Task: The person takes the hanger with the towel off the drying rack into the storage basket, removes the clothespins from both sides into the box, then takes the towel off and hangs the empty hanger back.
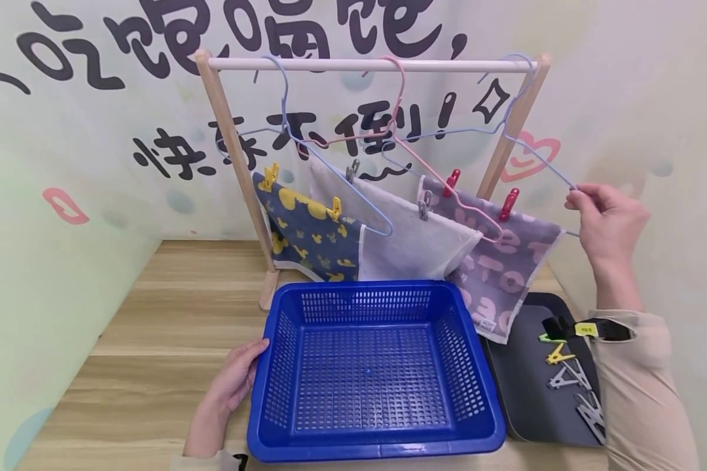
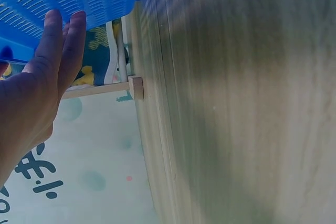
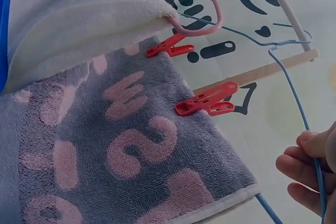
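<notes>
My right hand [image 1: 613, 226] pinches the right arm of a blue wire hanger [image 1: 539, 160] between thumb and fingers. From that hanger hangs a grey-purple towel with pink letters [image 3: 142, 145], held by red clips [image 3: 210, 99]. Down at the left side of a blue plastic basket [image 1: 377, 451], my left hand [image 1: 238, 376] grips the rim. Its fingers lie along the slotted outer wall in the left wrist view, with the thumb by the rim. Nothing lies inside the basket.
A wooden rack with a white rail [image 1: 342, 64] also carries a white towel [image 1: 400, 229] on a pink hanger [image 1: 397, 124] and a navy towel [image 1: 312, 229] on another blue hanger [image 1: 330, 173]. At right, a dark tray [image 1: 524, 392] holds several loose clips [image 1: 560, 354].
</notes>
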